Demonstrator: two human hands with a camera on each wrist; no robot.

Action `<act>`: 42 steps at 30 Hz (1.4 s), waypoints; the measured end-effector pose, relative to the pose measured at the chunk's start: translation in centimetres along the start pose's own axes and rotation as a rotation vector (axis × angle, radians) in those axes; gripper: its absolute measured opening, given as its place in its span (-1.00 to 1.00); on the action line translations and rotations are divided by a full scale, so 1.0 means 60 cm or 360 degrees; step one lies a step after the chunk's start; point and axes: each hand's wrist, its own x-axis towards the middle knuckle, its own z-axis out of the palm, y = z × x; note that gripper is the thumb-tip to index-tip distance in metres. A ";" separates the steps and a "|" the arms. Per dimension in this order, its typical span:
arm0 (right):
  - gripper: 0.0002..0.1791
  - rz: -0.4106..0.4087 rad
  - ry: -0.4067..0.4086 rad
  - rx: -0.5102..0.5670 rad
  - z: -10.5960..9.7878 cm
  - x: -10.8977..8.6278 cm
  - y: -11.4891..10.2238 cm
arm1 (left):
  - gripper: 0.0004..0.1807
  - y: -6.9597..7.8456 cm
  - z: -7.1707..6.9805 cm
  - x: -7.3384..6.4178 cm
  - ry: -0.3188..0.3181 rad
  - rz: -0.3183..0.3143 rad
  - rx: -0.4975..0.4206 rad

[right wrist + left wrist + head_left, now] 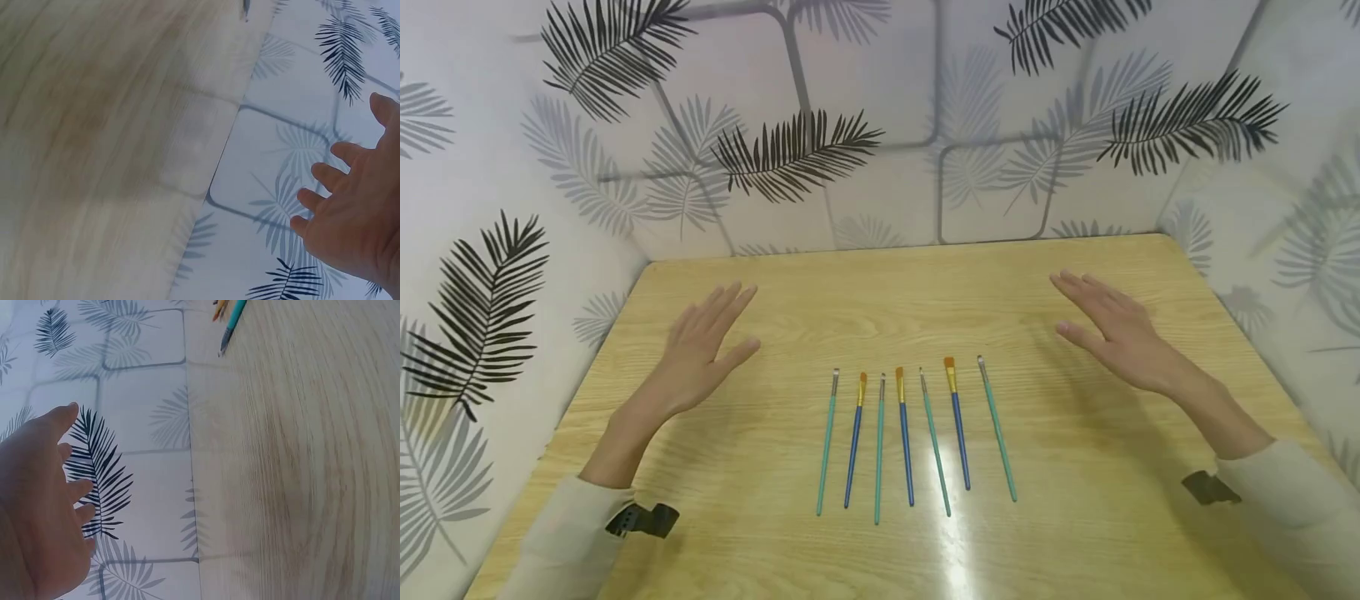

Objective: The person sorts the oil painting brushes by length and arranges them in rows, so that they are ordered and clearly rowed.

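Several slim paintbrushes lie side by side in a row on the wooden table, bristle ends toward the wall. Green-handled and blue-handled ones alternate, from a green paintbrush (827,454) at the left to another green paintbrush (997,433) at the right. The three blue ones, such as the blue paintbrush (960,437), have gold ferrules and orange-brown bristles. My left hand (696,358) hovers left of the row, fingers extended, holding nothing. On the other side, my right hand (1120,337) is likewise raised with its fingers extended and nothing in it. Neither hand touches a brush.
The light wooden table (887,300) meets a wall (865,83) papered with leaf patterns at its back edge. Dark straps with small black pieces, one at the left wrist (643,519) and one at the right (1210,488), sit by pale sleeves. Light glares off the table's front.
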 end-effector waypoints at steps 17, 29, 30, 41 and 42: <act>-0.29 0.0234 -0.0300 0.0744 0.029 -0.016 -0.050 | -0.32 0.032 0.003 -0.012 -0.0364 -0.0187 -0.0695; -0.32 0.0262 -0.0310 0.0982 0.063 -0.009 -0.059 | -0.33 0.049 0.022 -0.018 -0.0528 -0.0254 -0.0853; -0.33 0.0270 -0.0313 0.0990 0.066 -0.007 -0.061 | -0.33 0.050 0.024 -0.017 -0.0534 -0.0257 -0.0858; -0.37 0.0295 -0.0463 0.1074 0.096 0.012 -0.082 | -0.33 0.089 0.034 -0.010 -0.0600 -0.0246 -0.0787; -0.37 0.0308 -0.0471 0.1069 0.098 0.013 -0.084 | -0.33 0.092 0.036 -0.009 -0.0607 -0.0244 -0.0784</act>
